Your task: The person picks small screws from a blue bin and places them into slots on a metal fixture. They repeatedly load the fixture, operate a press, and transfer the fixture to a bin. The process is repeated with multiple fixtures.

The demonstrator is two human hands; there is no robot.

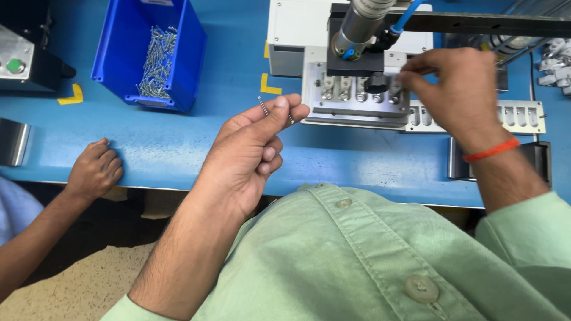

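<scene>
At the far left a metal box with a green button [15,65] is seen on the blue table [178,148], and below it another person's hand [94,169] is rested on the table edge, fingers curled. A blue bin [184,53] holding a heap of small metal pins [156,62] is stood further back. Nearer the middle, the left hand [250,154] is raised above the table edge; a thin metal pin [263,106] is pinched between its thumb and forefinger, the other fingers folded toward the palm. To its right, a metal fixture plate [357,110] with a row of slots is set under a pneumatic cylinder [360,27]. The right hand [461,89], marked by an orange wrist thread [492,150], is held over the plate's right end, fingertips pressed together there; whether anything is gripped cannot be told. A green shirt [369,255] fills the foreground
</scene>
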